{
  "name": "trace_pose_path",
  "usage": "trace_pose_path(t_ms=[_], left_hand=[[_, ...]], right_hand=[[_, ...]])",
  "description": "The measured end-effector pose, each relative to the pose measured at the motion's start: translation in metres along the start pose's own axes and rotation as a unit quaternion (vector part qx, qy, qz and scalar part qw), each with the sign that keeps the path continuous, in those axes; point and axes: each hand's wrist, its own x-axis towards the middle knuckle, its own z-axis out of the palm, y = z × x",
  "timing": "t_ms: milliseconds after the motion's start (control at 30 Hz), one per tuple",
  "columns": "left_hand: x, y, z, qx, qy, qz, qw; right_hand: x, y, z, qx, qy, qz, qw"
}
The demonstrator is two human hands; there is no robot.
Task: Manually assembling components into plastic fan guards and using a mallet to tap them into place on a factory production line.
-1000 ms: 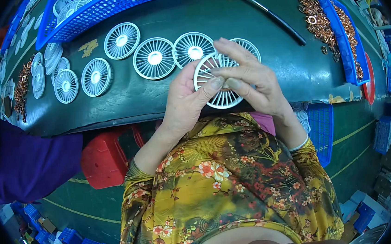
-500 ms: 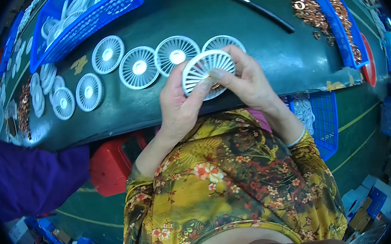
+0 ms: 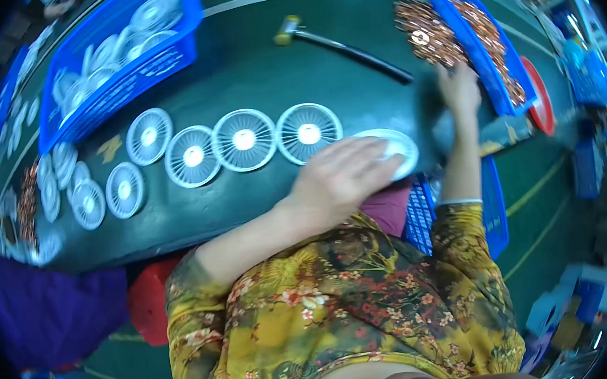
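Note:
My left hand (image 3: 342,179) reaches across the right end of a row of round white slotted discs. Its bent fingers grip one white slotted disc (image 3: 402,146) at the table's front edge and cover its left part. Beside it lie more white discs with pale hubs, among them one (image 3: 306,133) just left of my fingers. My right hand (image 3: 460,88) is stretched forward to the near edge of a pile of copper-coloured rings (image 3: 430,30). Its fingers are bent down at the rings, and what they pinch is too small and blurred to make out.
A hammer (image 3: 349,52) with a black handle lies mid-table. A narrow blue tray (image 3: 475,52) holds more copper rings, with a red round object (image 3: 539,96) beyond. A blue basket (image 3: 128,86) of white parts stands at the back left. Smaller discs (image 3: 88,205) lie at left.
Both hands held a white disc together in front of me; now they are apart. The left has lowered over a disc at the row's right end; the right has moved out to the copper rings.

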Motion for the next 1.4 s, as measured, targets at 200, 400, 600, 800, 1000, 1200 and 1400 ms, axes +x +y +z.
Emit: trace_pose_path(t_ms=[200,400,600,800,1000,1200,1400], left_hand=[[-0.010,-0.017,0.033,0.141,-0.093,-0.115,0.979],[-0.038,-0.043,-0.084,0.204,0.091,-0.205,0.953],[-0.171,-0.097,-0.226,0.473,0.222,-0.440,0.731],[-0.223,-0.104,-0.267,0.459,0.143,-0.437,0.760],[-0.242,-0.101,-0.283,0.465,0.170,-0.547,0.675],[-0.248,-0.102,-0.279,0.464,0.302,-0.474,0.685],[-0.196,-0.066,-0.236,0.431,0.455,-0.347,0.697]], right_hand=[[0.010,0.058,0.035,0.044,0.001,-0.153,0.987],[0.024,0.063,0.061,0.408,-0.115,-0.067,0.903],[0.034,0.066,0.059,0.067,0.100,-0.057,0.991],[0.009,0.054,0.027,0.060,-0.031,-0.115,0.991],[-0.007,0.027,0.028,0.151,0.075,-0.052,0.984],[-0.003,0.031,0.026,0.086,-0.012,0.010,0.996],[-0.006,0.027,0.025,0.115,0.043,-0.015,0.992]])
